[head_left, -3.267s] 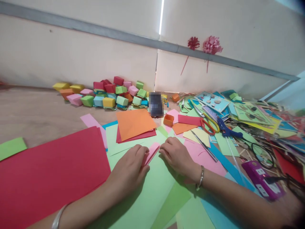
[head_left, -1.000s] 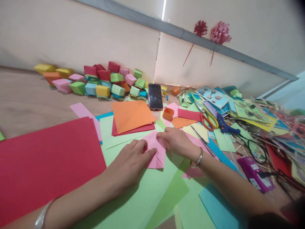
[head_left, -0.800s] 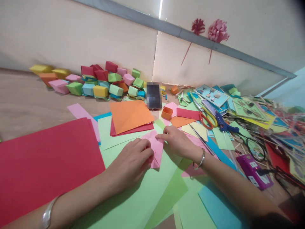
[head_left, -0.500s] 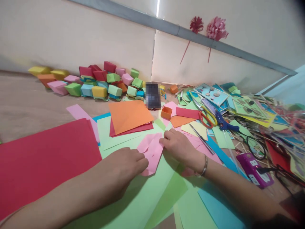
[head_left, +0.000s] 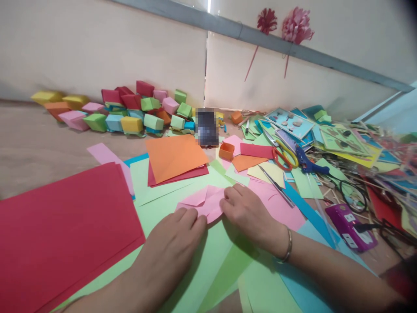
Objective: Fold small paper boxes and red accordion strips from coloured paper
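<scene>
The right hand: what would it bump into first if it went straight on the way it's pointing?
The pink paper, which the right hand already touches. Past that, perhaps the orange sheet, though depth is unclear.

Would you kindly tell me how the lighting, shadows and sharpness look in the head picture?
In the head view, shadows lie on the green paper below the left hand and right hand; same view, coarse squares mask the phone, clutter at the right edge looks smeared, top right corner is dark, and a bright slit shows in the wall.
</scene>
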Demonstrator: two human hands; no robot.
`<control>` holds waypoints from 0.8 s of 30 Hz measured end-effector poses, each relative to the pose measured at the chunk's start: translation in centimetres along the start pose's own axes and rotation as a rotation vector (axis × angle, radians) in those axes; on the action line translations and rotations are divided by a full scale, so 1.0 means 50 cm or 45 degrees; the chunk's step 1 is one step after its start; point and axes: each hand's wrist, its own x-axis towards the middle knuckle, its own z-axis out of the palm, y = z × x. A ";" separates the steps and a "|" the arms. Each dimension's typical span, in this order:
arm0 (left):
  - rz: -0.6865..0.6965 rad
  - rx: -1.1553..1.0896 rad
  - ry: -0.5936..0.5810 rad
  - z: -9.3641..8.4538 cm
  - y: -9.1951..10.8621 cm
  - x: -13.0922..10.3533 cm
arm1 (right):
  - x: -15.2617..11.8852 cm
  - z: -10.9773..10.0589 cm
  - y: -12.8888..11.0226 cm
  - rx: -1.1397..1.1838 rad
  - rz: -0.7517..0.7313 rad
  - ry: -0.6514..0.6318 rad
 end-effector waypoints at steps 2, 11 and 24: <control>-0.050 -0.047 0.008 -0.002 -0.011 0.005 | 0.005 0.008 0.011 0.151 0.008 0.030; -0.274 -0.119 -0.018 0.001 -0.038 0.017 | 0.020 0.032 0.030 0.682 0.237 -0.046; -0.310 -0.192 -0.246 -0.035 -0.082 0.004 | 0.024 0.055 0.028 0.426 0.157 -0.048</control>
